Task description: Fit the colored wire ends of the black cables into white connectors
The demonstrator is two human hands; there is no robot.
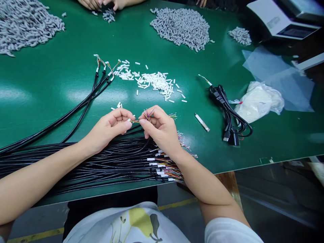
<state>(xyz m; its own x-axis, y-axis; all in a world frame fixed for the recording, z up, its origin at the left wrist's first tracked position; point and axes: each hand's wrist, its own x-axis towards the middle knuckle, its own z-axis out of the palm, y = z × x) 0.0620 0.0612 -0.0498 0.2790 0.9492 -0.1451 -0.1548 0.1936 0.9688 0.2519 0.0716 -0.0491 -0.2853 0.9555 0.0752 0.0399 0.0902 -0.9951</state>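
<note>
I pinch a small white sleeve (129, 119) in my left hand (111, 128), fingers closed on it, while my right hand (160, 130) grips the fanned coloured wires (148, 114) of a black cable just above the cable bundle (113, 162). To do it well, I judge one wire must be kept straight and apart from the rest. Loose white sleeves (154, 82) lie beyond, a coiled black cable (229, 114) to the right; a co-worker's hands (101, 4) are well apart, nothing blocks me

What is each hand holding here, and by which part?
Both hands pinch the thin coloured wires at one black cable's stripped end: the left hand at the wire tips, the right hand just behind, where the strands fan out.
</note>
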